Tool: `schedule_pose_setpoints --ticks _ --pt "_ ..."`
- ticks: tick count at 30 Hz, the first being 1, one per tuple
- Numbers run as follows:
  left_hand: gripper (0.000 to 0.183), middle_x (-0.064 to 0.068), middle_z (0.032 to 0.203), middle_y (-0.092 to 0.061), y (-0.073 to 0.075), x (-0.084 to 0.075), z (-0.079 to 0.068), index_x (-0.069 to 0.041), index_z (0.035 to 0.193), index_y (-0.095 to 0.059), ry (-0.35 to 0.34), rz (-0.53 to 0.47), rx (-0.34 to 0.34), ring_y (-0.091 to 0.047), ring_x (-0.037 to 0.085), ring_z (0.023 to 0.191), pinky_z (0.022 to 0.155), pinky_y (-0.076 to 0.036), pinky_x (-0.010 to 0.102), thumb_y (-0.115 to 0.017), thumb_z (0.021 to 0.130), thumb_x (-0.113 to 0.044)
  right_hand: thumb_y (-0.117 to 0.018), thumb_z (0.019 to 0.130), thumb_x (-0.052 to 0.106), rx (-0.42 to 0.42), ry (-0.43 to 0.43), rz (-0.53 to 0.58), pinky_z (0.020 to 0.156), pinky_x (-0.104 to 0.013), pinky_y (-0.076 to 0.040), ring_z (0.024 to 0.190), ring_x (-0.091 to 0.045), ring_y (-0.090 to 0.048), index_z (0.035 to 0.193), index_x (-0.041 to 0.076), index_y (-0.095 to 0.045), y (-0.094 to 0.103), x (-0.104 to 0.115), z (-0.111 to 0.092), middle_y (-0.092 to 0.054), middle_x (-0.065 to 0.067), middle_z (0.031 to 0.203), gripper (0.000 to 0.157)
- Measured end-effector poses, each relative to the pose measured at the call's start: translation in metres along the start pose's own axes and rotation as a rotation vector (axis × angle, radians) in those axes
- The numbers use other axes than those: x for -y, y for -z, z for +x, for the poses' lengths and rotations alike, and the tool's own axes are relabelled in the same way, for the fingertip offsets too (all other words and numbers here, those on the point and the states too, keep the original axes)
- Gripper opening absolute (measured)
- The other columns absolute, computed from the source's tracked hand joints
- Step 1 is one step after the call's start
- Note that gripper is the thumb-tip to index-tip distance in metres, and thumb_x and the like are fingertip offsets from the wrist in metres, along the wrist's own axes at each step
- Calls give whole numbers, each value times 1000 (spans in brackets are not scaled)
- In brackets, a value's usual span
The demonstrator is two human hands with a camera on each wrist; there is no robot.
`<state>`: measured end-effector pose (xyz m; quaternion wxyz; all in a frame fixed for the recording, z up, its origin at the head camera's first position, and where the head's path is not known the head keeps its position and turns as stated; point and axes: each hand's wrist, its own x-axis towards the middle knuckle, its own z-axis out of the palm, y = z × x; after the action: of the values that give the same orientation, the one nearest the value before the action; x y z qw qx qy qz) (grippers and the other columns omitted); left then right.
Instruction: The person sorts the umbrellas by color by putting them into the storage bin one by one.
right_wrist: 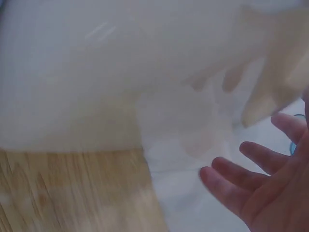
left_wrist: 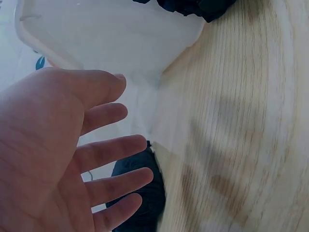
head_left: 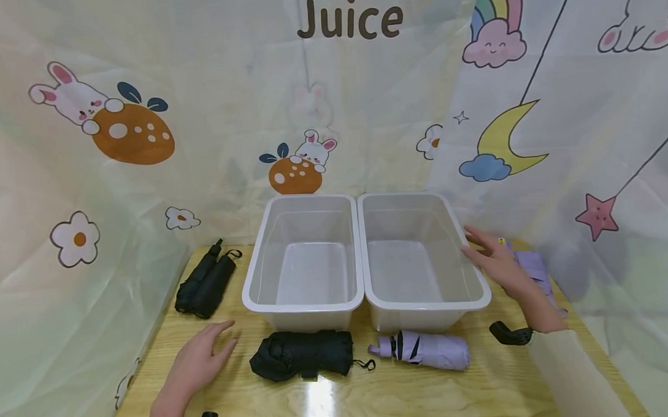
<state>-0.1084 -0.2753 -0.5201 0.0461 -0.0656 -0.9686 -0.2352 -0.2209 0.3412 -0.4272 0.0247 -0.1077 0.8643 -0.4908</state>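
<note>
My left hand (head_left: 198,360) hovers over the left side of the table with its fingers spread and nothing in them. Ahead of it lie two folded black umbrellas (head_left: 217,286) side by side; to its right lies another folded black umbrella (head_left: 303,354). In the left wrist view a black umbrella (left_wrist: 140,198) shows behind the fingertips. My right hand (head_left: 502,267) is at the outer rim of the right white tub (head_left: 428,306), fingers extended and holding nothing. Lilac folded umbrellas lie in front of this tub (head_left: 435,351) and partly hidden behind the right hand (head_left: 533,266).
The left white tub (head_left: 304,308) stands against the right one at the back of the wooden table (head_left: 341,404). A printed curtain (head_left: 224,83) hangs close behind and along both sides. Black straps (head_left: 509,333) show at the wrists.
</note>
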Motion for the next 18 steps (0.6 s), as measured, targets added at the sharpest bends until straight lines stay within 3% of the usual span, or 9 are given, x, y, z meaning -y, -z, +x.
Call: schedule_pose_setpoints --ticks 5,10,18 --pt "42 14 126 -60 -3 -2 2 -8 131 -60 14 -13 12 -57 38 113 86 -45 57 -64 95 -30 -54 101 31 36 -46 138 78 -44 -53 122 -50 -44 158 18 -11 -5 -6 8 -21 -27 154 73" --pt "44 15 128 -59 -5 -1 6 -8 132 -59 -2 1 -19 -55 39 115 87 -44 58 -64 95 -31 -52 102 18 62 -85 303 74 -48 -54 114 -47 -51 158 19 -6 -8 -7 17 -26 -29 151 72" --pt "42 13 126 -58 -5 -7 19 -10 131 -60 -15 11 -69 -55 38 114 82 -46 59 -64 95 -30 -47 101 7 48 -99 361 76 -51 -53 114 -44 -51 158 18 -3 -11 -6 22 -23 -30 151 73"
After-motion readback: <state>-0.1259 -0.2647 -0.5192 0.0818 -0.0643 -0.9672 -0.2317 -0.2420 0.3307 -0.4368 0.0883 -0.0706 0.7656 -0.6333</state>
